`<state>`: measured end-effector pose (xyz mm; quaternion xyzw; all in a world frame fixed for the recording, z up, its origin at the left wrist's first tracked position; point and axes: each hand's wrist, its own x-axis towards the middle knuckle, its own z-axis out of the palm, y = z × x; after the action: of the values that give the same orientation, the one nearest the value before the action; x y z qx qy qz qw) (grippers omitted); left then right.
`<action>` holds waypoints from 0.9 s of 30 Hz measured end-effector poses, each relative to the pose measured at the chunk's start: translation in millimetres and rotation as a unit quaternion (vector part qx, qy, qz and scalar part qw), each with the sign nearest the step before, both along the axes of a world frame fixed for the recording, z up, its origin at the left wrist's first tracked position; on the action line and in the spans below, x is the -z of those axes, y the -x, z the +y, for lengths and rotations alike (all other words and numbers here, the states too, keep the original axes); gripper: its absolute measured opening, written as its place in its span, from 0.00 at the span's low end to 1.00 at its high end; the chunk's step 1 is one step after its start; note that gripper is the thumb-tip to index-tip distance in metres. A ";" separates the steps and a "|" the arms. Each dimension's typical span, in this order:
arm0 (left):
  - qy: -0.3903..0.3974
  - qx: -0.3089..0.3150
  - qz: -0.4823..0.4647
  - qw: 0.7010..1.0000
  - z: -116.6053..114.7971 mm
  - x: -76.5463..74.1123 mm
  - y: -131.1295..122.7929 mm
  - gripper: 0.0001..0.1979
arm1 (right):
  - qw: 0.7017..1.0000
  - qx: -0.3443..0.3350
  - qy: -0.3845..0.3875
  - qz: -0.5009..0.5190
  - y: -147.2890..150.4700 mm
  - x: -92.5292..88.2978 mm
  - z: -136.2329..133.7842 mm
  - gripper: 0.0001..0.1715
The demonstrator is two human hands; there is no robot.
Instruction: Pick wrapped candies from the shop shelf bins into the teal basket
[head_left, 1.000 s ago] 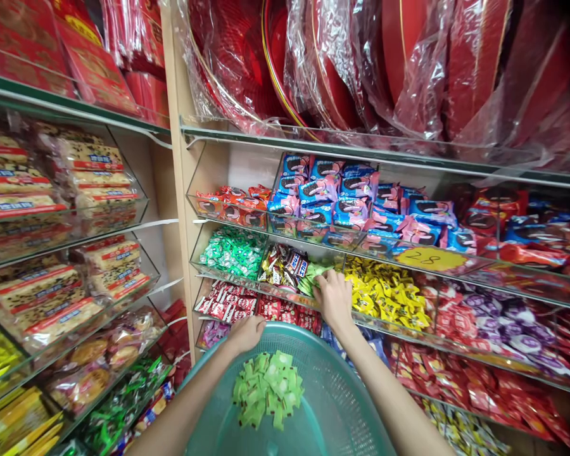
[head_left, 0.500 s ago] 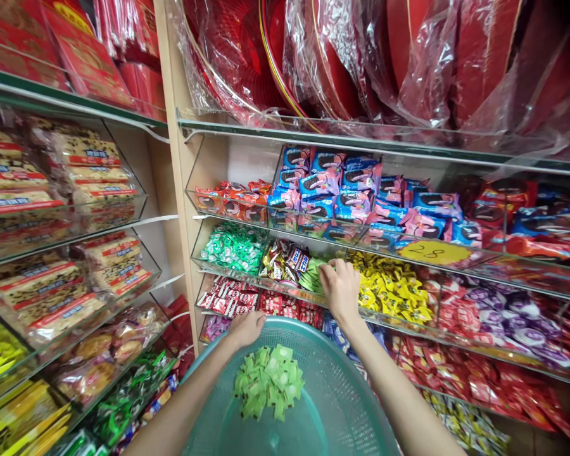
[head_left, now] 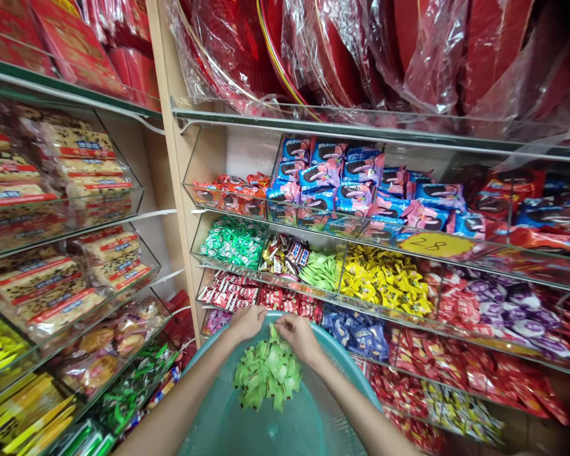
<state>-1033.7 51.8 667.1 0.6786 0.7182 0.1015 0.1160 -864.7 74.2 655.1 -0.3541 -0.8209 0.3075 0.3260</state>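
Observation:
A green plastic basket (head_left: 351, 373) stands in front of me, with a heap of light-green wrapped candies (head_left: 266, 373) in it. Gripping its far rim is my left hand (head_left: 247, 323), closed, the fingertips partly hidden. Over the inside of the basket, just right of the left hand, my right hand (head_left: 297, 332) has its fingers curled together. A bit of light-green wrapper shows at those fingertips, above the heap. More candies of the same kind (head_left: 320, 269) lie in a shelf compartment, beside brown-and-white wrapped bars (head_left: 289, 256).
Yellow (head_left: 384, 278) and green-and-white candies (head_left: 232, 244) flank that compartment. Clear shelf fronts run across, one with a yellow price tag (head_left: 434, 244). Blue snack packs (head_left: 318, 171) sit above, red plastic-wrapped items (head_left: 342, 50) on top. Packaged cakes (head_left: 85, 158) fill the left shelves.
My right hand has come from the light-green candy compartment down and left to over the basket. The left hand stays on the rim.

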 end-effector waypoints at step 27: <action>-0.006 0.015 -0.026 1.000 5.8 0.3 -7.9 0.18 | 0.846 0.184 -0.367 -0.340 -32.8 -146.8 46.2 0.10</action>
<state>-1025.8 57.6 666.8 0.6869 0.7042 0.1216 0.1322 -831.9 120.4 802.0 -0.4354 -0.8531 -0.2214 0.1834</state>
